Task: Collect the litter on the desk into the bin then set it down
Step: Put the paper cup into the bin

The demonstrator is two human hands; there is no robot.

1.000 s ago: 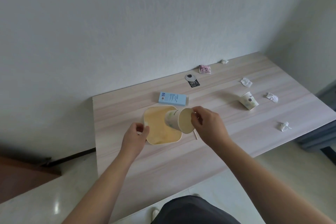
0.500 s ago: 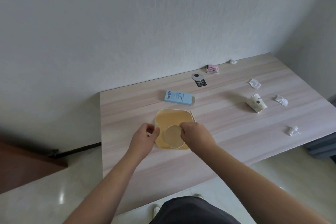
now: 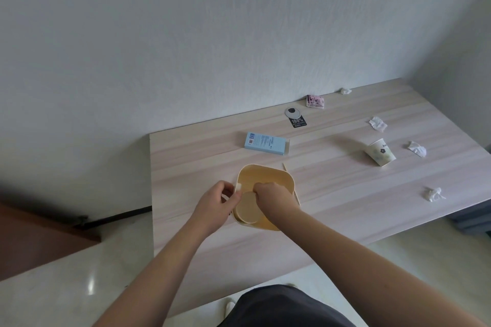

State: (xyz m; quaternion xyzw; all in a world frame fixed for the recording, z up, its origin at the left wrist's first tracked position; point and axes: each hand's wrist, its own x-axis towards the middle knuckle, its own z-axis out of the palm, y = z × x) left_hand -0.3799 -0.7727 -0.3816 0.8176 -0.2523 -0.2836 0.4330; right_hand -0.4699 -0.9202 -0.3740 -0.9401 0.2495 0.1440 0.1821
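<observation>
- Two bare hands meet at the square yellow plastic bin [image 3: 265, 178], which stands on the pale wood-grain surface [image 3: 345, 207] near its front left part.
- The left hand [image 3: 216, 203] is closed on the bin's left rim, thumb and fingers pinching the edge.
- The right hand [image 3: 275, 198] reaches down into the bin's opening, fingers curled shut on the rim of a cream paper cup [image 3: 248, 207] that sits inside the bin, its round mouth facing up.
- That cup lies directly under and just left of the right hand, between the two hands.
- A thin wooden stick [image 3: 285, 167] lies on the surface touching or just beside the bin's right wall; its middle is hidden behind the bin and the right wrist.
- A light-blue rectangular carton [image 3: 266, 143] lies flat just behind the bin.
- A second paper cup with a dark flower print [image 3: 380, 152] lies tipped on its side well to the right.
- Four crumpled white tissues are scattered on the right half: one near the front edge [image 3: 433, 194], one beside the flowered cup [image 3: 417, 148], one farther back [image 3: 377, 124], and one at the wall [image 3: 346, 91].
- A pink printed packet [image 3: 315, 101] and a black tag marked "100%" [image 3: 299, 122] lie near the back edge.
</observation>
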